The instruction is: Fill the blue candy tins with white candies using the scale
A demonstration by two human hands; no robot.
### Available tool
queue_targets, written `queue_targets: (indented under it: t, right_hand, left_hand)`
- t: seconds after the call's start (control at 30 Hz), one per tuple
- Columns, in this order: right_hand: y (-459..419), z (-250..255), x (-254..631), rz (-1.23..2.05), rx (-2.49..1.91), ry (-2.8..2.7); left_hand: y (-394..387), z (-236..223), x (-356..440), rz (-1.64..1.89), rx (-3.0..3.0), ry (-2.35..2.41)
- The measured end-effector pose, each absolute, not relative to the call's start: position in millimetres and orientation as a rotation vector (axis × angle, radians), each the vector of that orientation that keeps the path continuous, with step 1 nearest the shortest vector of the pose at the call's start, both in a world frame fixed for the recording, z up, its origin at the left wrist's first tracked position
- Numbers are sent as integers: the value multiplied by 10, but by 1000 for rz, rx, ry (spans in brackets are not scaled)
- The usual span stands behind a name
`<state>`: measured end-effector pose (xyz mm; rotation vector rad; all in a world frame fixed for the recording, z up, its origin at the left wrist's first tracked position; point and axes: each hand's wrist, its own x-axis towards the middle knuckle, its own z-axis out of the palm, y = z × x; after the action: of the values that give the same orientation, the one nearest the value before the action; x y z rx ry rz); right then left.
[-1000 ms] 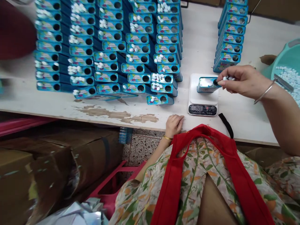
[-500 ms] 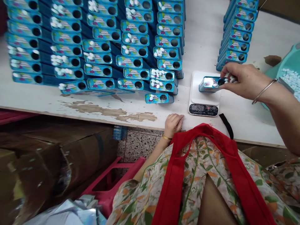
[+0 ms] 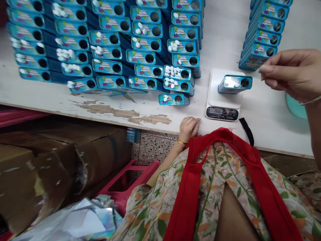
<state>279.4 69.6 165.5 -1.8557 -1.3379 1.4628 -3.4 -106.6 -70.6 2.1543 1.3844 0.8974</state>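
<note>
A blue tin (image 3: 235, 83) with a round hole and a few white tablets on its top lies on a small white scale (image 3: 222, 113). My right hand (image 3: 292, 75) hovers to the right of the tin, clear of it, with thumb and fingers pinched together; what they hold is hidden. My left hand (image 3: 189, 128) rests loosely curled on the table's near edge, left of the scale's display, holding nothing. A single tin (image 3: 173, 99) with tablets on top lies just beyond it.
Several rows of matching blue tins (image 3: 112, 53) cover the table's left and middle. Another stack of tins (image 3: 265, 33) stands at the far right. A teal basin (image 3: 296, 107) shows behind my right wrist. Cardboard boxes (image 3: 50, 160) and a red stool (image 3: 127, 180) sit under the table.
My right hand has pulled back from the tin's hole to the right and lifted. The tin stays on the scale. My left hand has not moved.
</note>
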Motion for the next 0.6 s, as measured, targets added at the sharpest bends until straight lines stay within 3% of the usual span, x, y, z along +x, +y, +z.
queue_targets:
  t: [0.27,0.6]
  right_hand:
    - [406,1433,3317,1455,-1893,-1149]
    - [443,1481,2709,1081,-1778,-1853]
  left_hand:
    - [-1055,-710,-24,915,2167,1365]
    - [-1056,-704,-16,930,2159,1359]
